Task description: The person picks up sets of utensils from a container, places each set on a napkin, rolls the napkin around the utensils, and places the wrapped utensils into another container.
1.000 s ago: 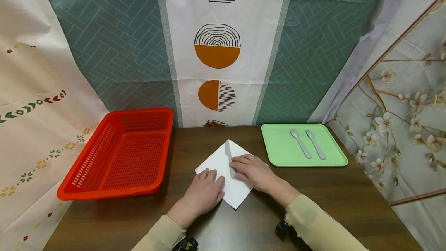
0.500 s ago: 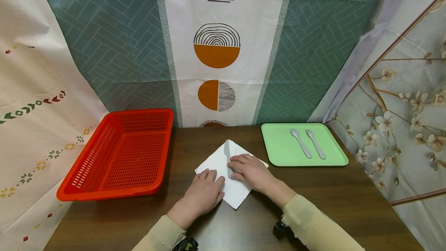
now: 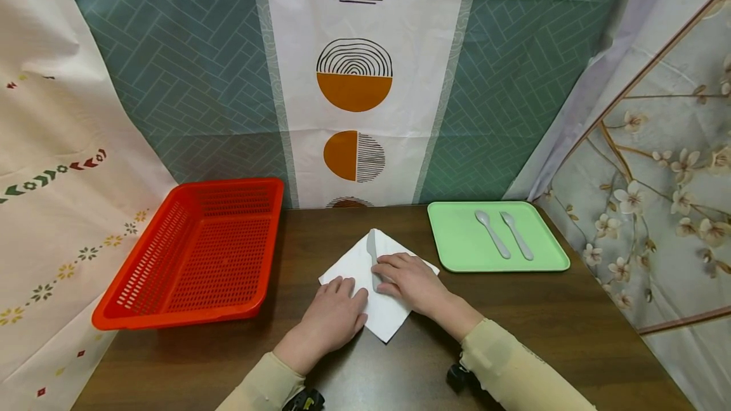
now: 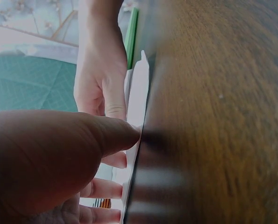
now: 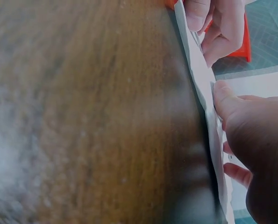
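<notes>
A white folded napkin (image 3: 388, 325) lies with its corners turned to the front and back of the table. On it is a grey plastic knife (image 3: 372, 243), its blade pointing to the far corner. My left hand (image 3: 333, 314) rests on the napkin's left side, fingers spread and thumb near the front edge. My right hand (image 3: 419, 284) lies over the napkin's right side, its fingertips and thumb touching the knife's handle, which they partly cover. In the right wrist view, the right thumb (image 5: 225, 95) presses at the napkin's surface with the other fingers extended.
A red plastic basket (image 3: 263, 271) stands on the left of the brown table (image 3: 394, 385). At the back right, a light green tray (image 3: 457, 240) holds a grey spoon (image 3: 491, 233) and a grey fork (image 3: 516, 236). Patterned cloths hang behind and at both sides.
My right hand has shifted slightly left, and the knife has moved a little left with it. My left hand and the napkin have stayed in place.
</notes>
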A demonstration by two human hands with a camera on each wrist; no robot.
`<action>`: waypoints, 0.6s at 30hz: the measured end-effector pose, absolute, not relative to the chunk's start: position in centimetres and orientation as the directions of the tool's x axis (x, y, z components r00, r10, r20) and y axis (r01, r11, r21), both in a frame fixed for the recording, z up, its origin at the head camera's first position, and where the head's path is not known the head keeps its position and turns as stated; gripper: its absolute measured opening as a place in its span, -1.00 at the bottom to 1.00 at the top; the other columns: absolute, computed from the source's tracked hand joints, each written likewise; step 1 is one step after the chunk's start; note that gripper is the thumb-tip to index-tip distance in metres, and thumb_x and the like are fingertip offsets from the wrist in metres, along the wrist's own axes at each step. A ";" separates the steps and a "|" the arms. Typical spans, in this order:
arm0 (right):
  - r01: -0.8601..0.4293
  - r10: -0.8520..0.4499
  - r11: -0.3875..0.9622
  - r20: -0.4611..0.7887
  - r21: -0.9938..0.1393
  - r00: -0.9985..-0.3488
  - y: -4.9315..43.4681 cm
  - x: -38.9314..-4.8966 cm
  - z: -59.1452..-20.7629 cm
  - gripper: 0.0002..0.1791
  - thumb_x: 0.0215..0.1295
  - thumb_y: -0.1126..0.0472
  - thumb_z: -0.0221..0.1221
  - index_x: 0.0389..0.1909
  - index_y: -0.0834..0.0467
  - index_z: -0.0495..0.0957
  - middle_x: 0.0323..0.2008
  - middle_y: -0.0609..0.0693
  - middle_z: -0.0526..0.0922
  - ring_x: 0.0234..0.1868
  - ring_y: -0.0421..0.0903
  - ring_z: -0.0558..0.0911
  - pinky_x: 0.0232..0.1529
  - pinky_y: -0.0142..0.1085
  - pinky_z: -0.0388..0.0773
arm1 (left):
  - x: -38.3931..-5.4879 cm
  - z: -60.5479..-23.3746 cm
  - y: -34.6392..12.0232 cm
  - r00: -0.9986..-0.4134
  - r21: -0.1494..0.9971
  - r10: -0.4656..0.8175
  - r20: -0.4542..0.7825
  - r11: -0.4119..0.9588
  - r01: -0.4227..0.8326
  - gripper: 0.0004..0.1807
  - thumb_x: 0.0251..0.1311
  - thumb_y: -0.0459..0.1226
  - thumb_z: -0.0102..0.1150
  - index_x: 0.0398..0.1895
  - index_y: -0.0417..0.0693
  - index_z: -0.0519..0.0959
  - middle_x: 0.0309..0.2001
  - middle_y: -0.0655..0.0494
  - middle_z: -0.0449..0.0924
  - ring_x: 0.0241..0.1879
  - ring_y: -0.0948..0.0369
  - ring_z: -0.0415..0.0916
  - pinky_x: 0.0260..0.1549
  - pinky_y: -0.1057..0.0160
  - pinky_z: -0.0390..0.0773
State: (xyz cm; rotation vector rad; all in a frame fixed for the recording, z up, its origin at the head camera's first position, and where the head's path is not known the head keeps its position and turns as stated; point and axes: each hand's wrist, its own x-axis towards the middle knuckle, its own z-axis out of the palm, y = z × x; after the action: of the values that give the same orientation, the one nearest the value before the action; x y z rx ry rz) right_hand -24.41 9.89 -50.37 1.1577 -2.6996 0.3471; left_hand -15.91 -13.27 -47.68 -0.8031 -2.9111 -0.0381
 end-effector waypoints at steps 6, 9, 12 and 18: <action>-0.720 -0.677 0.680 0.256 -0.143 -0.690 9.9 -24.3 -50.4 -0.55 0.60 -0.06 0.30 0.36 0.04 0.67 0.35 0.09 0.65 0.40 0.13 0.59 0.40 0.10 0.50 | -15.9 -47.6 -13.3 -0.851 -0.009 0.510 0.125 0.858 0.514 -0.64 0.43 -0.07 0.43 0.10 -0.07 0.63 0.18 -0.24 0.61 0.21 -0.24 0.59 0.19 -0.27 0.61; -0.716 -0.674 0.683 0.253 -0.145 -0.694 9.9 -24.3 -50.5 -0.55 0.60 -0.07 0.29 0.36 0.03 0.67 0.35 0.10 0.65 0.41 0.13 0.59 0.40 0.10 0.50 | -15.9 -47.6 -13.3 -0.851 -0.008 0.510 0.124 0.858 0.514 -0.64 0.43 -0.07 0.43 0.10 -0.07 0.63 0.19 -0.23 0.61 0.22 -0.24 0.59 0.18 -0.27 0.61; -0.714 -0.673 0.684 0.250 -0.150 -0.696 9.9 -24.3 -50.5 -0.54 0.60 -0.07 0.30 0.36 0.02 0.67 0.34 0.09 0.66 0.40 0.13 0.59 0.40 0.10 0.50 | -15.9 -47.5 -13.3 -0.853 -0.003 0.509 0.116 0.859 0.512 -0.64 0.44 -0.07 0.42 0.11 -0.07 0.63 0.19 -0.24 0.61 0.22 -0.24 0.59 0.20 -0.28 0.60; -0.717 -0.674 0.681 0.254 -0.149 -0.694 9.9 -24.3 -50.5 -0.55 0.59 -0.06 0.31 0.35 0.03 0.68 0.32 0.08 0.67 0.38 0.13 0.60 0.38 0.11 0.52 | -16.1 -47.8 -13.3 -0.857 -0.003 0.506 0.100 0.861 0.508 -0.63 0.47 -0.04 0.39 0.14 -0.05 0.63 0.21 -0.23 0.60 0.24 -0.24 0.58 0.22 -0.27 0.59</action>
State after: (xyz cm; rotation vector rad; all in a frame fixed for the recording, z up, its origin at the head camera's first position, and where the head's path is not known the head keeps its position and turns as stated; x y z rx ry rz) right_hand -24.25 9.89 -50.46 1.1333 -2.7137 0.3539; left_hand -16.06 -13.28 -47.84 -0.8019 -2.9366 -0.0363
